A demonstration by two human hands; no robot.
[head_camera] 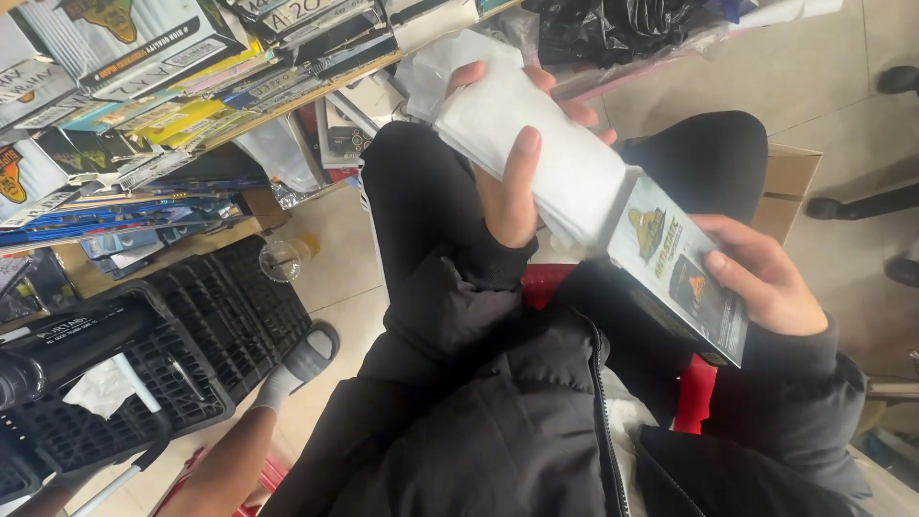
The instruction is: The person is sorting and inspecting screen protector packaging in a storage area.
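Down below, the widest thing in view is the tiled floor [842,86], pale and running off to the upper right. Next in size comes the person's own dark clothing: a black padded jacket [498,421] with an open zip, and black trousers [421,191] over raised knees. At the upper left a wooden shelf [316,91] carries a crowded stack of flat printed packages [134,67] (grey, yellow and blue ones, overlapping). Below it sit black plastic crates [220,316], one with a crumpled white paper [100,388] lying in it. A second person's bare leg shows at the bottom left, the foot in a grey slipper [302,359] resting on the floor beside the crates. A brown cardboard box [790,182] stands just behind the right knee.

Over the lap, the left hand [512,177] has its grip clenched around a white plastic-wrapped bundle [546,153], thumb across the front and fingers behind. The bundle's lower end sits inside the open mouth of a flat printed carton [675,263], dark-sided with a pale face. The right hand [766,278] grasps that carton at its lower right, thumb pressed on the printed face. Bundle and carton lie in one slanted line from upper left to lower right, between the two knees.
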